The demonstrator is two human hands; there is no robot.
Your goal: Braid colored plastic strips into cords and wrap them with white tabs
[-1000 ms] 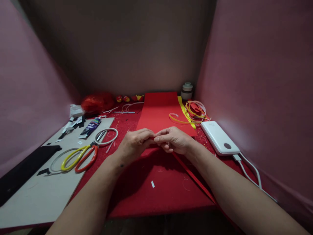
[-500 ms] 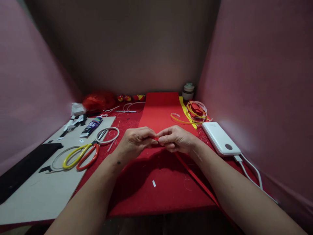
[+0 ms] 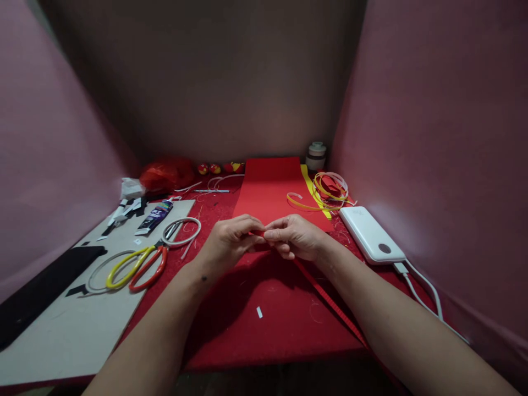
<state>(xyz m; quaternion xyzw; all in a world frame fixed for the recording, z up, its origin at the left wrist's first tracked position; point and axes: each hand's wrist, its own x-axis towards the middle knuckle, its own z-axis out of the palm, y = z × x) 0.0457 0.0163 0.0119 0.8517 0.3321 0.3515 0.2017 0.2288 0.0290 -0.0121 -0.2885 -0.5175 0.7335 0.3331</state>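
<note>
On a red, lint-flecked worktop point(image 3: 247, 335) between pink side walls point(image 3: 445, 110), a person's left hand point(image 3: 235, 234) and right hand point(image 3: 295, 236) meet, pinching a narrow ribbed red strip point(image 3: 330, 301) that trails toward the near edge. Smooth red paper point(image 3: 272, 190) lies flat beyond, with a curling yellow band point(image 3: 305, 208) across it. Less ribbing shows between the fingertips than half a second earlier.

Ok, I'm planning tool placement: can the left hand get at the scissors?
Likely yes: the scissors lie nearby, handles uncovered, though the left hand would first need to release the corrugated red strip.
</note>
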